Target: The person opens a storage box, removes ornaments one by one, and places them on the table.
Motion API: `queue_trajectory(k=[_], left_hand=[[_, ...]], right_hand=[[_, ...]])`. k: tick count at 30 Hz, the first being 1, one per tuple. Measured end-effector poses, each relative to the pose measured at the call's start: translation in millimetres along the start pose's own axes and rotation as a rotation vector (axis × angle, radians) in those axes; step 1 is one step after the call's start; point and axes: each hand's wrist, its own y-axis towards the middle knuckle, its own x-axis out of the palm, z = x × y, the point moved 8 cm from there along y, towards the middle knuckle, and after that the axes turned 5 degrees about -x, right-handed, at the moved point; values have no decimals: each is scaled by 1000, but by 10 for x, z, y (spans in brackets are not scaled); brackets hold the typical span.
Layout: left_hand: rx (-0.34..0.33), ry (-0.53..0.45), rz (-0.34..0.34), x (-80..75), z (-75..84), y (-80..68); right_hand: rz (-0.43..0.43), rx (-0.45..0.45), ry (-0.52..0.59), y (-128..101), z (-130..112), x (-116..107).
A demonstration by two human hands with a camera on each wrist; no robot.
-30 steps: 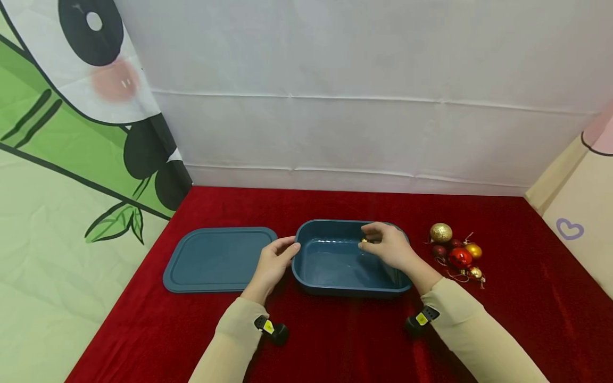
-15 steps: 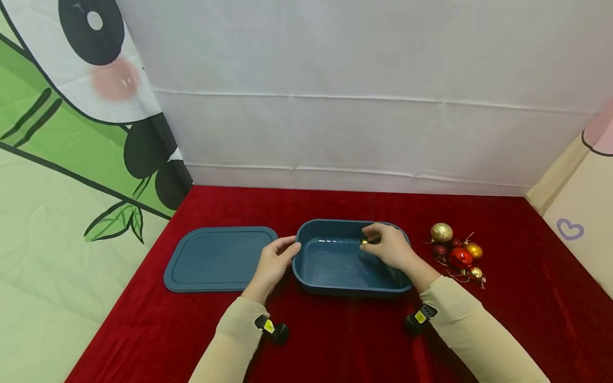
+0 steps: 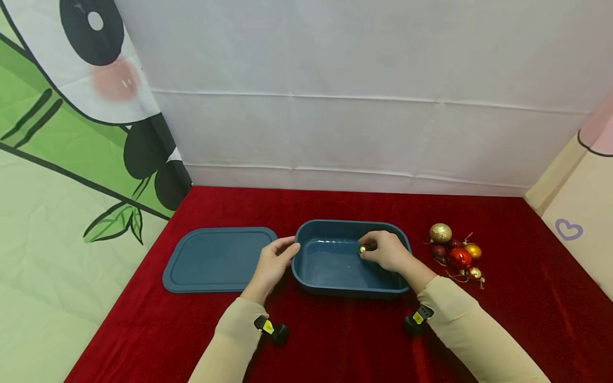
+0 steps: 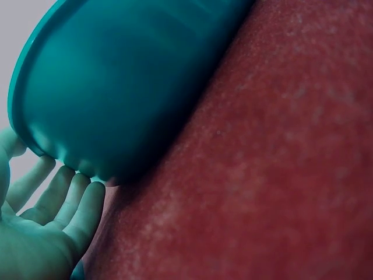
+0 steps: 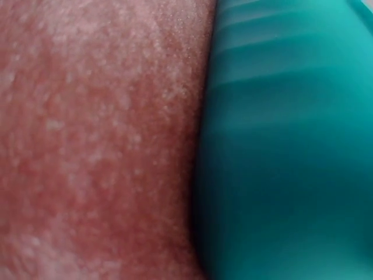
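Note:
A blue plastic box stands without its lid on the red cloth. At its left end, my left hand holds the rim, thumb on the edge; in the left wrist view its fingertips meet the outer wall. My right hand reaches inside the box's right half and pinches a small gold Christmas bauble between thumb and fingers. Part of that bauble is hidden by the fingers. The right wrist view shows only the box's outer side and cloth, with the hand out of sight.
A matching blue lid lies flat to the left of the box. Right of it is a cluster of several baubles: a glittery gold one, a shiny red one and smaller ones with strings. White cloth hangs behind the table.
My right hand has moved slightly lower and nearer to me inside the box, with the gold bauble between its fingers. The left hand stays on the rim.

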Motion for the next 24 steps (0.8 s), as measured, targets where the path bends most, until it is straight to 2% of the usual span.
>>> queue_trajectory(k=[5, 8, 15, 24], left_hand=[[-8, 19, -10, 10, 133, -108], [9, 32, -12, 18, 210, -165], [2, 7, -4, -1, 16, -14], [20, 3, 6, -3, 2, 5]], right_hand=[[12, -11, -13, 1, -11, -5], [28, -12, -8, -9, -16, -23], [72, -25, 14, -54, -55, -94], [131, -46, 55, -107, -100, -170]])
